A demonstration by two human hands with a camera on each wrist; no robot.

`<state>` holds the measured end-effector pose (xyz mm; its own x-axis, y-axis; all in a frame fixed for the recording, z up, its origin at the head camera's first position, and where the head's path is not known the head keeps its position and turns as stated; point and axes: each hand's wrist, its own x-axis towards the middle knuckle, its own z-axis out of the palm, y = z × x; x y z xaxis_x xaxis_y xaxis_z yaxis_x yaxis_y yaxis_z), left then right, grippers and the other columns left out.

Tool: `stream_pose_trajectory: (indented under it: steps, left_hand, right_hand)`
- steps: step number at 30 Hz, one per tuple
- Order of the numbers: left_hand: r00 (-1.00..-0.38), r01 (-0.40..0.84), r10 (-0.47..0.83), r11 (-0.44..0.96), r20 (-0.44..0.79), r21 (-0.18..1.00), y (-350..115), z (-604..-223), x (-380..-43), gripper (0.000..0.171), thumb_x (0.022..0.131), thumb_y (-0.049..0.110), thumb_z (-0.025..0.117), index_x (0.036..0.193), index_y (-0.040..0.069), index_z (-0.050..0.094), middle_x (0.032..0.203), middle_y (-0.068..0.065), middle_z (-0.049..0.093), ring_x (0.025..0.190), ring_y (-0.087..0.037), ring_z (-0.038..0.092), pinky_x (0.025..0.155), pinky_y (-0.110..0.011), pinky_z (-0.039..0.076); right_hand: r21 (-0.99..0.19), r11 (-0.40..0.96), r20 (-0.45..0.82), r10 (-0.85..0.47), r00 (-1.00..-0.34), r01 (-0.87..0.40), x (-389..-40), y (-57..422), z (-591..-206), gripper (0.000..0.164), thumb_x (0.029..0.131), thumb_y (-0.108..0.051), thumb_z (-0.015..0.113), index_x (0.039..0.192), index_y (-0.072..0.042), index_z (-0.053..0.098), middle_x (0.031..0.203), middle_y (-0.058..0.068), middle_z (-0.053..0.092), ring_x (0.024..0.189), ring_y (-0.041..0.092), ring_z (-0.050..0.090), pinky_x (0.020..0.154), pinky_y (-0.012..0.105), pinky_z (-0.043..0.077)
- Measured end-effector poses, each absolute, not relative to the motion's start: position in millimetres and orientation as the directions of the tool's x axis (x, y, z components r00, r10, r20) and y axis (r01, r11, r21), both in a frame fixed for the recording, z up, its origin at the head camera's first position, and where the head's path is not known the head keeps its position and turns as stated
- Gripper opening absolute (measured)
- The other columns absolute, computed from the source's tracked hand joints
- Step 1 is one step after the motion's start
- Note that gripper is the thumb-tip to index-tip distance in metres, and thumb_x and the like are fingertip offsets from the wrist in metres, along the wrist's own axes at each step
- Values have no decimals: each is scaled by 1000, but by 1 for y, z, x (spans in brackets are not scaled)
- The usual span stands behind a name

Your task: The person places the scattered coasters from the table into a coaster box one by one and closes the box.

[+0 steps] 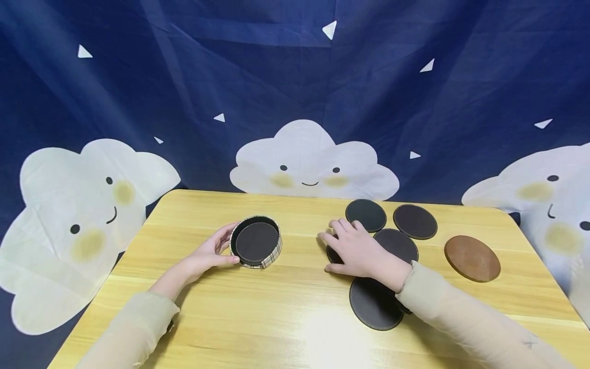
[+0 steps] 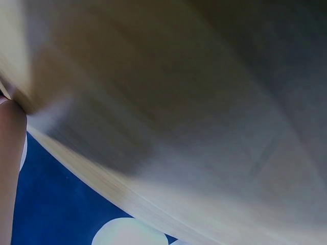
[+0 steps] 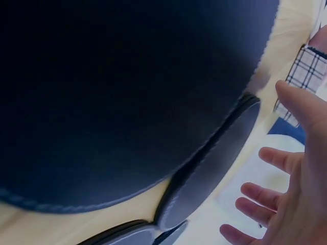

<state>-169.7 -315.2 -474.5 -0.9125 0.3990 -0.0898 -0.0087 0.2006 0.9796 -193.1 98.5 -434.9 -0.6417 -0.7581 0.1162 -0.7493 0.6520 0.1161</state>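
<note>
At the left of the table in the head view, my left hand point(image 1: 209, 253) grips a round coaster holder point(image 1: 276, 248) with a plaid outer wall, thumb at its near side and fingers behind. Inside the holder lies a black coaster point(image 1: 257, 242). My right hand point(image 1: 359, 250) is spread over a dark coaster point(image 1: 333, 255), which it partly covers. In the right wrist view the fingers point(image 3: 265, 196) are apart, with black coasters point(image 3: 214, 158) beside them. The left wrist view is mostly blurred; one finger point(image 2: 11, 153) shows at its edge.
Around the right hand lie more dark coasters: a greenish-black one point(image 1: 366, 214), a brownish-black one point(image 1: 415, 221), a black one point(image 1: 400, 245) and another near the front point(image 1: 375, 307). A brown disc point(image 1: 472, 259) lies farther right. A blue cloud-print curtain point(image 1: 286, 66) hangs behind the table.
</note>
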Motion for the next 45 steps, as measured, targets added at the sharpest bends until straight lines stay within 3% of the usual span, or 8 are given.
stream_pose_trajectory:
  steps: [10,31,45]
  left_hand:
    - [-914,-7,397,200,-87,980,-315,-475,-169,95,90,6,81,166,3,26,168,-29,32,133,4,48,110,-3,33]
    - [-917,-14,388,199,-92,980,-312,-473,-169,96,89,4,82,166,1,26,168,-30,32,131,7,50,109,-3,33]
    - [-916,-15,390,203,-95,979,-313,-473,-169,95,89,5,82,166,3,27,168,-29,33,134,3,48,110,-3,32]
  right_hand:
    - [98,663,123,-748,-652,-742,-194,113,-445,73,85,-66,77,140,-20,62,129,11,59,117,29,52,82,42,42]
    - [48,688,94,-725,-683,-724,-191,117,-451,72,90,-57,73,148,-18,59,135,15,57,119,31,54,82,52,52]
    - [20,690,78,-722,-687,-723,-198,114,-449,68,86,-55,75,142,-20,63,130,12,58,116,29,52,81,45,43]
